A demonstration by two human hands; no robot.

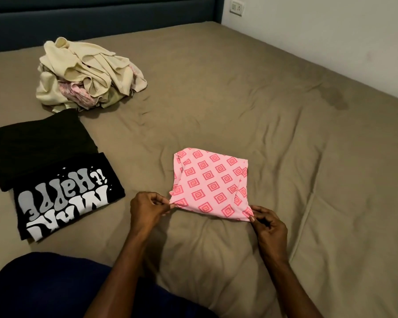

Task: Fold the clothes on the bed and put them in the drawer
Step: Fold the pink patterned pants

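Colours on the bed
Pink garment [210, 183] with red diamonds; black shirt [67, 198], white lettering; cream pile [87, 74]; taupe sheet [285, 111].

Both bare forearms reach forward from the lower edge of the view. The left hand [147, 208] pinches one near corner of a pink diamond-patterned folded garment [210, 183] between thumb and fingers; the right hand [268, 223] pinches the other, fingers curled, knuckles outward.
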